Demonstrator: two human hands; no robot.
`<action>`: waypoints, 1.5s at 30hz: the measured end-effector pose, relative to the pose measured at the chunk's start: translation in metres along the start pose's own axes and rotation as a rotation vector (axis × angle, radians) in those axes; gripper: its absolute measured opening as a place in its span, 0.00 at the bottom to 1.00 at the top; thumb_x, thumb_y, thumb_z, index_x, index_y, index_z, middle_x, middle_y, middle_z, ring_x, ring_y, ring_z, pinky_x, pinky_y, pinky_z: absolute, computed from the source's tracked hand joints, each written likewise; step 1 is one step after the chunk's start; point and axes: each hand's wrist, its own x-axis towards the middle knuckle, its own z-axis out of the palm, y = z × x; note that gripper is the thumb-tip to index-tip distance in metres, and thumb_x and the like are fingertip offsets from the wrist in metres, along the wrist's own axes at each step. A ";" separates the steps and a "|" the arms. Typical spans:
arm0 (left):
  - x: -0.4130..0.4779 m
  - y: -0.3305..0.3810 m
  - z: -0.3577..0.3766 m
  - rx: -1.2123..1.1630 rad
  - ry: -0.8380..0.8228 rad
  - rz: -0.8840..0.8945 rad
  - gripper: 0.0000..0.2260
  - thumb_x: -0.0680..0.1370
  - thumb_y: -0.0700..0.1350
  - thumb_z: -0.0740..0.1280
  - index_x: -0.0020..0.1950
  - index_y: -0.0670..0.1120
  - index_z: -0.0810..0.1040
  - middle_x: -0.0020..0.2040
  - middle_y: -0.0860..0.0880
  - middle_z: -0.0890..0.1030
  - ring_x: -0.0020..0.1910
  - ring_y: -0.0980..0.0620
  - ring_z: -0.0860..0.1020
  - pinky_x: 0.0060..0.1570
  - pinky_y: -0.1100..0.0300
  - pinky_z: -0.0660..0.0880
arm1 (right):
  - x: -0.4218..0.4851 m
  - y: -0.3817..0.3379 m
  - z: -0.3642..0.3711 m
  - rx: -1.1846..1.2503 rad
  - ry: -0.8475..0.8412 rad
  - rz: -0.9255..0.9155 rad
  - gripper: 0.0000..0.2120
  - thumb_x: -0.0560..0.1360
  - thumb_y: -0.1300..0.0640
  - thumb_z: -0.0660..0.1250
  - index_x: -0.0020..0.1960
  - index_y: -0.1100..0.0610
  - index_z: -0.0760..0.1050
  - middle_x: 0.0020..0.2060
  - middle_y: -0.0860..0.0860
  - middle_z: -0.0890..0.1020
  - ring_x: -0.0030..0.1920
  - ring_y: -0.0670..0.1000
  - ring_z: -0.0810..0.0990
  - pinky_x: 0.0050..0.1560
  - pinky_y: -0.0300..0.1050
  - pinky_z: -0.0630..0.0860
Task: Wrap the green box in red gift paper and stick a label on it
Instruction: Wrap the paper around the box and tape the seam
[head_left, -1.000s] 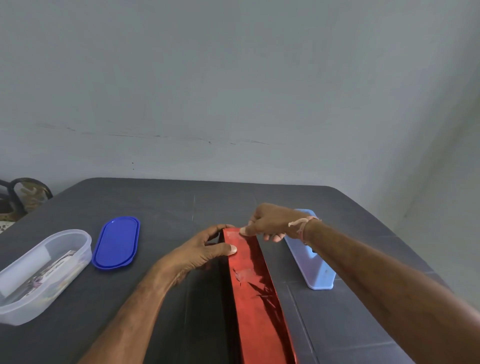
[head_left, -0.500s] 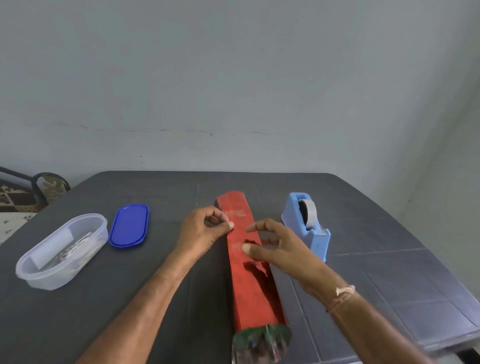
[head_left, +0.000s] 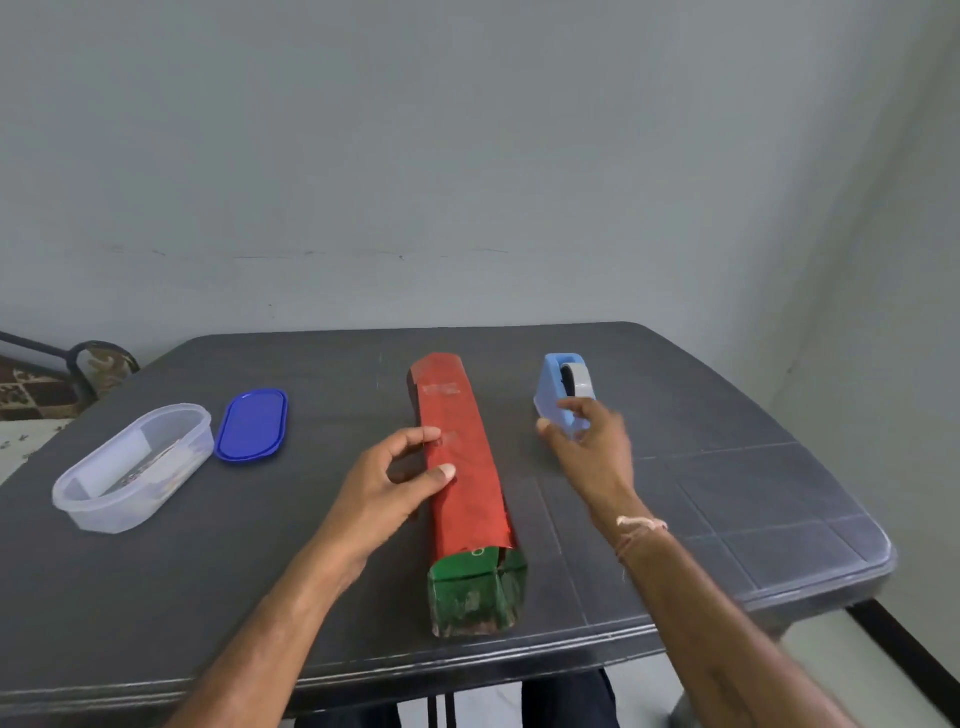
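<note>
green box (head_left: 475, 592) lies lengthwise on the desk (head_left: 727, 493), near end close to the front edge. that end is bare green, not yet covered. red gift paper (head_left: 462, 499) sleeves the rest up to the far end. no label seen on it.

left hand (head_left: 384, 483): thumb and forefinger curled onto the top of the paper at mid-length, holding it against the box. right hand (head_left: 592, 441) is at the front of the blue tape dispenser (head_left: 553, 387), blurred; cannot tell whether its fingers have a strip or only touch.

risks (judgement):
1) only 1 hand pins the seam; if it slips, the shiny paper may spring open.
2) a 1-handed pull may drag or tip the dispenser instead of tearing tape.
3) the paper looks short at the near end; that face may stay exposed.

containers: clear oval tub (head_left: 104, 514), left, lid off, holds papery bits, possibly labels, too unclear to tell. its blue lid (head_left: 252, 425) lies flat just beside it. the dispenser carries 1 tape roll.
</note>
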 end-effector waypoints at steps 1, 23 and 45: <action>-0.002 0.000 0.002 -0.009 -0.002 0.000 0.18 0.77 0.47 0.75 0.64 0.59 0.79 0.60 0.60 0.82 0.49 0.61 0.84 0.46 0.61 0.80 | 0.011 0.007 -0.008 -0.093 0.081 0.048 0.22 0.75 0.46 0.72 0.67 0.50 0.76 0.62 0.52 0.75 0.58 0.55 0.79 0.58 0.54 0.79; 0.005 -0.001 0.001 0.006 -0.078 0.023 0.27 0.74 0.55 0.75 0.72 0.65 0.73 0.67 0.63 0.74 0.58 0.69 0.77 0.52 0.65 0.77 | 0.084 0.003 -0.030 0.266 -0.122 0.613 0.23 0.76 0.62 0.74 0.68 0.67 0.72 0.68 0.62 0.74 0.65 0.67 0.76 0.50 0.69 0.81; -0.004 0.002 0.005 0.031 -0.077 -0.021 0.24 0.74 0.55 0.76 0.69 0.66 0.74 0.69 0.61 0.72 0.59 0.56 0.80 0.46 0.58 0.81 | 0.076 -0.005 -0.031 0.465 -0.153 0.600 0.08 0.78 0.60 0.68 0.55 0.63 0.78 0.58 0.57 0.73 0.58 0.62 0.72 0.50 0.69 0.78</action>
